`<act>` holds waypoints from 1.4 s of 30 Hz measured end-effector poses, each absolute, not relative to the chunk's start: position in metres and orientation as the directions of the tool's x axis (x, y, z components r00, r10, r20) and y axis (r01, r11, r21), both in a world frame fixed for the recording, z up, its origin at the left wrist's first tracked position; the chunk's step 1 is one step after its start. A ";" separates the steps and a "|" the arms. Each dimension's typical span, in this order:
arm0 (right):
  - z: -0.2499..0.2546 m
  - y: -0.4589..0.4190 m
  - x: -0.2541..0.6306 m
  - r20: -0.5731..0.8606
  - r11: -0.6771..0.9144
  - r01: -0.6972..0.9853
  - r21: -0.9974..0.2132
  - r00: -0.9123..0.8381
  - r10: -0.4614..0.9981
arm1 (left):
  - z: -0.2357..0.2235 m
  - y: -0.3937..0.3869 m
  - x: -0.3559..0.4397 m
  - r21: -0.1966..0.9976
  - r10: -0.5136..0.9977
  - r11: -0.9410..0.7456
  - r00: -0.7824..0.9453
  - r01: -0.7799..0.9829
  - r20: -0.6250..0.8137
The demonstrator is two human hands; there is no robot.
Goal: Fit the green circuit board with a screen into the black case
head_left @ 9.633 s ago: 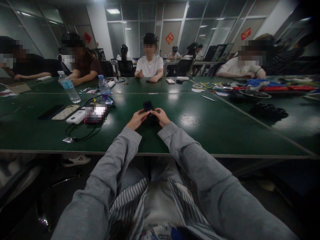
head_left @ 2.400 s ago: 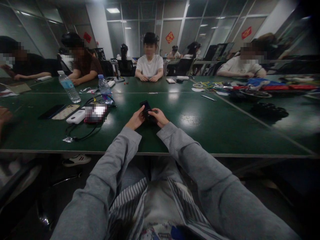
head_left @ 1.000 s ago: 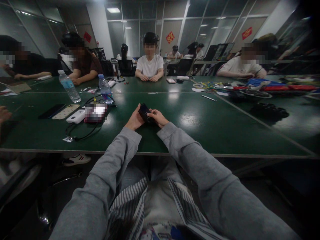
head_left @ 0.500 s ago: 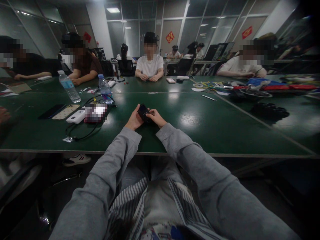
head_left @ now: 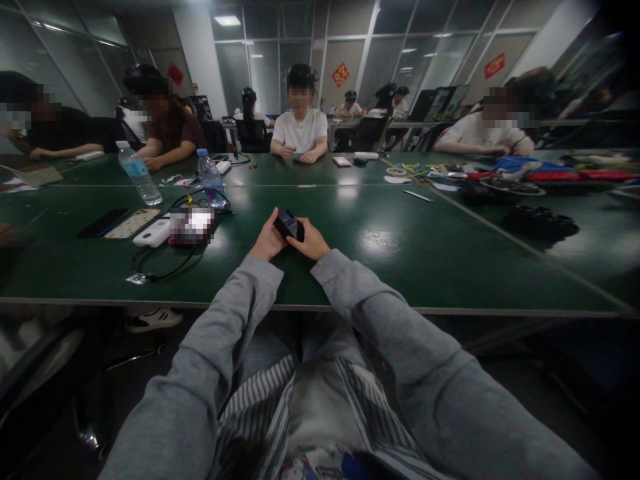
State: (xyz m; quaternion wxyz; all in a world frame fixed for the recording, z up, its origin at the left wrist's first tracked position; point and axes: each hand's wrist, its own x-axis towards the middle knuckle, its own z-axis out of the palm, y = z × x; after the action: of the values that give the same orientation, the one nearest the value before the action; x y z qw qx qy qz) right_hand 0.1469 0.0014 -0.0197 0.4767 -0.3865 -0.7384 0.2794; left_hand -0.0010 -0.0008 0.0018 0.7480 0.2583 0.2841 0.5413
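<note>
Black device (head_left: 289,224), green table (head_left: 425,260), glass-walled room (head_left: 264,70)

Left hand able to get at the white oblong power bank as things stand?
Probably not directly: the left hand holds the small black boxy gadget, and the flat red-edged device lies between hand and power bank.

This looks like a shared office or workroom at a company: glass partition walls (head_left: 295,73) rise behind rows of long tables, people in dark headgear sit at a green worktable (head_left: 430,267), office chairs (head_left: 251,137) stand farther back, and a ceiling light panel (head_left: 227,21) glows overhead.
</note>
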 end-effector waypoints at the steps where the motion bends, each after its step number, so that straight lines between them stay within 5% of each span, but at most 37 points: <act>1: -0.020 0.002 0.147 0.490 0.546 0.317 -0.775 -0.244 0.837 | 0.002 -0.001 -0.001 0.690 0.956 0.281 0.254 -0.667 -0.143; 22: -0.029 0.008 0.147 0.464 0.550 0.583 -0.598 -0.307 0.831 | 0.004 -0.001 -0.003 0.639 0.947 0.315 0.279 -0.702 -0.160; 42: -0.029 0.012 0.150 0.440 0.501 0.436 -0.748 -0.240 0.865 | -0.006 0.009 -0.001 0.621 0.953 0.287 0.151 -0.729 -0.263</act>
State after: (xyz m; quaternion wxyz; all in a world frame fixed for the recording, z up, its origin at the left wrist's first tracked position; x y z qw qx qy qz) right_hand 0.1502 0.0124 -0.0293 0.4367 -0.4349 -0.7482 0.2457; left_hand -0.0009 0.0086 -0.0060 0.7375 0.1774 0.3152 0.5703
